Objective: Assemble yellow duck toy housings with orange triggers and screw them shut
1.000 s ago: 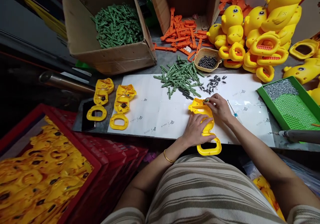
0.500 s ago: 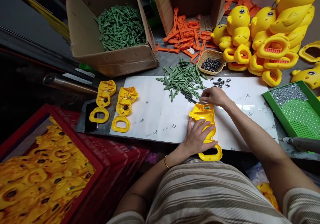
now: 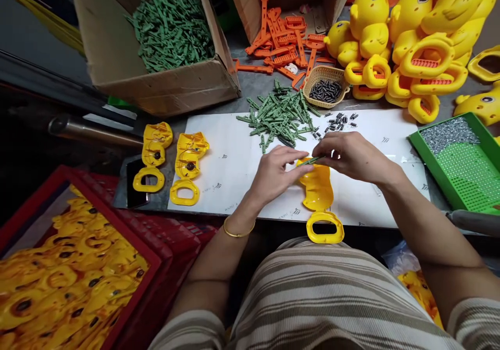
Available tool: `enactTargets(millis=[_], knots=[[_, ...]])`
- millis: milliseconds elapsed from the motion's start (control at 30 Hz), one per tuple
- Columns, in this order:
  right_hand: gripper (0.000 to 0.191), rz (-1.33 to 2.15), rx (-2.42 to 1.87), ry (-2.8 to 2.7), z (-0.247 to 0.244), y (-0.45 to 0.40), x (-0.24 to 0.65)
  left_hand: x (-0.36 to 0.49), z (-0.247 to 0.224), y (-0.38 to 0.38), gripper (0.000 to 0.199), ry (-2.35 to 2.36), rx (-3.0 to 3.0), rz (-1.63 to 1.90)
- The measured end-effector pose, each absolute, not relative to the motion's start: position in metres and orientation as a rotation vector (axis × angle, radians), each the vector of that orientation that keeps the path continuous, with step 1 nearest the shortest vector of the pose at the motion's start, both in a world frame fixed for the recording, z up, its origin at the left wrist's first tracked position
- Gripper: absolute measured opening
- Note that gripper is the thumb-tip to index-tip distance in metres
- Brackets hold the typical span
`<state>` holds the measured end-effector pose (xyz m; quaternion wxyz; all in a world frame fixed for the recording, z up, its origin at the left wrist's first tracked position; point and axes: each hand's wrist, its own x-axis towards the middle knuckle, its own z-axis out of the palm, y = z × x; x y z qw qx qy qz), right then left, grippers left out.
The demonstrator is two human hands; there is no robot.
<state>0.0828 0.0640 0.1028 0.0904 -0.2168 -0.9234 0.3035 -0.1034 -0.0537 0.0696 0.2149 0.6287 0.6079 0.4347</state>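
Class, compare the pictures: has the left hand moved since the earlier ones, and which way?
Yes. Judged against the wicker basket, the left hand has moved forward and leftward, off the middle of the yellow shell to the green strip.

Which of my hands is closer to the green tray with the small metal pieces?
Your right. The right hand is to the left of the green tray, with white sheet between them; the left hand is farther left, beyond the right one.
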Motion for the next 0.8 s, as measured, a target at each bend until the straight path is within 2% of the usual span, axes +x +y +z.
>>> enactTargets(millis=[133,233,367,533,633,800], knots=[[0.019,0.893,-0.655,-2.767,0.111,0.051,0.072,-0.097,0.07,-0.044,0.014,1.591,1.529,1.02],[0.016,1.028,-0.529,-2.681,0.105,0.052,0.074,-0.096,0.058,-0.045,0.018,1.555,1.318,1.097],[0.04,1.1,-0.724,-2.357,0.075,0.053,0.097,-0.101,0.037,-0.048,0.019,1.515,1.066,1.325],[0.066,1.233,-0.977,-2.35,0.019,0.029,0.122,-0.092,0.008,-0.051,0.016,1.684,1.237,1.436],[0.063,1.298,-1.071,-2.361,0.004,0.012,0.122,-0.086,-0.005,-0.052,0.016,1.756,1.321,1.442],[0.061,1.298,-1.216,-2.404,0.007,0.001,0.117,-0.088,-0.013,-0.052,0.011,1.799,1.543,1.442]])
